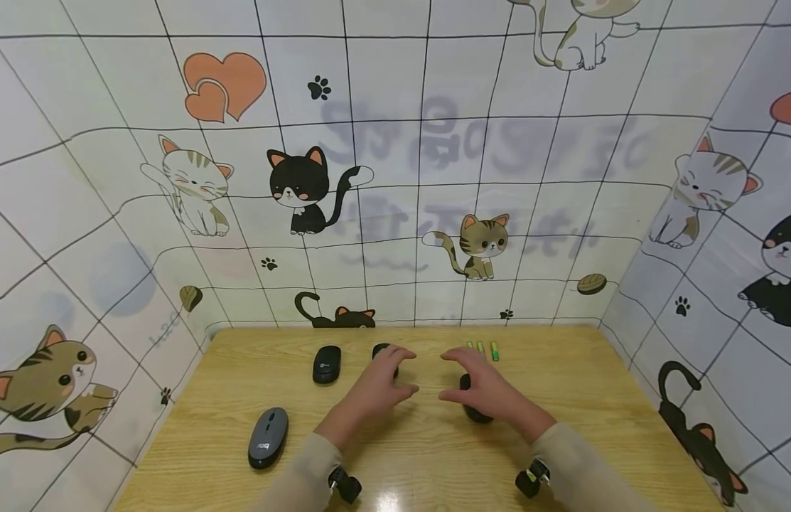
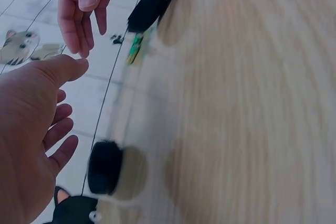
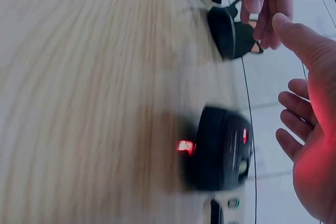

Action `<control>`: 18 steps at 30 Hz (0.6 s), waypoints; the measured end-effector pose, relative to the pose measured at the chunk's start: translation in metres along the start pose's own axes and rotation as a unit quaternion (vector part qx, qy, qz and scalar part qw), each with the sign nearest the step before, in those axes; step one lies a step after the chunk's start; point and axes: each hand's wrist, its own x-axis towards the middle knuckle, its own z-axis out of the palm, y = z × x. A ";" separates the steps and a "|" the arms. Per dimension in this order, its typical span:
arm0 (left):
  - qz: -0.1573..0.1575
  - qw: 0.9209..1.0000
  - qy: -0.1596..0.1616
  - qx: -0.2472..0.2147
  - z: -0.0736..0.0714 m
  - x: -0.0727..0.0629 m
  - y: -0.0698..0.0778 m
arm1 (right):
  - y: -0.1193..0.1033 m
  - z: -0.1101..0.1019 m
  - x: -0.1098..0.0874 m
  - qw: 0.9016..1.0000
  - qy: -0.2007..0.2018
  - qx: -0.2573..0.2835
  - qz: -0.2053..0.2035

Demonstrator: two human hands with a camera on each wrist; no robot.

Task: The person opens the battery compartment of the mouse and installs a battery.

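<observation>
Both hands hover over the table, thumbs and fingers spread and relaxed, with nothing between them. My left hand [image 1: 376,387] partly covers a small black computer mouse [image 1: 380,348] behind it. Beneath my right hand [image 1: 491,391] lies another black mouse [image 1: 478,414], partly hidden by the palm. In the right wrist view that mouse [image 3: 223,150] shows a red light, and red glow falls on the right palm. Three green-and-yellow batteries [image 1: 494,350] lie beyond the right fingers, near the back edge.
To the left, a black mouse [image 1: 327,364] stands near the back edge and a grey-topped mouse [image 1: 268,437] nearer the front. The wooden table [image 1: 421,455] meets a cat-printed tiled curtain [image 1: 395,299] at the back and sides. Each wrist wears a small black camera [image 1: 345,485].
</observation>
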 end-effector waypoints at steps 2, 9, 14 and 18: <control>0.003 1.000 0.006 0.005 -0.007 -0.003 -0.007 | -0.006 0.005 0.006 1.000 -0.007 0.014 0.005; -0.012 0.999 0.028 0.019 -0.026 -0.012 -0.032 | -0.018 0.026 0.028 0.999 -0.012 0.039 0.011; -0.035 0.999 0.033 0.015 -0.037 -0.019 -0.045 | -0.024 0.042 0.044 0.997 -0.006 0.071 0.027; -0.036 0.999 0.020 -0.003 -0.043 -0.021 -0.054 | -0.025 0.054 0.058 0.995 0.000 0.093 0.035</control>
